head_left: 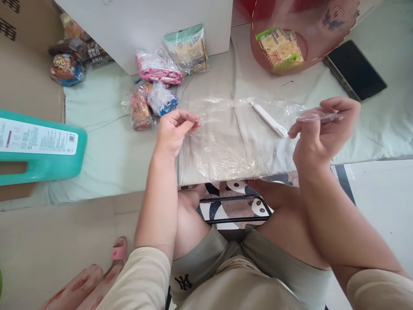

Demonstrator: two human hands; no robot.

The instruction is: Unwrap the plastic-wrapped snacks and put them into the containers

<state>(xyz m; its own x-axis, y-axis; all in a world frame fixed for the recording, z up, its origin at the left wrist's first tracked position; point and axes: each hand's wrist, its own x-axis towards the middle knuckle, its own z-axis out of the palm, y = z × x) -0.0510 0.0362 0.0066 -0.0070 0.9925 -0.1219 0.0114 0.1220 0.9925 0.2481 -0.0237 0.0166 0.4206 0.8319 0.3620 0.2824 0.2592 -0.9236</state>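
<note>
Both hands pinch the top edge of 1 clear, crinkled plastic bag (232, 142), stretched flat between them so the mouth reads as held taut and level.

Left hand (174, 129): fingers curled in, thumb and fingertips closed on the bag's left corner, palm facing down and right, wrist straight, forearm running up from the near edge.

Right hand (322, 129): thumb and index closed on the right corner, other fingers loosely bent above it, hand raised a bit higher than the left, forearm coming in from the near right.

Bag position: hangs and drapes over the near edge of the pale grey cushioned mat (106, 159), above the person's knees, mid-scene. A white flat stick-like strip (269, 119) shows through or on the film near the right hand; I cannot tell which.

Outward:
- far left of the bag, a cluster of small wrapped snack packets (155, 92), lying against a white box (145, 26)
- far right, a translucent red plastic basket (290, 38) with 1 yellow-green packet inside
- right of the basket, a dark flat tablet (355, 69) on the mat
- left edge, a teal plastic jug (38, 146) lying on its side, label up
- near, under the knees, a panda-print stool (238, 202)
</note>
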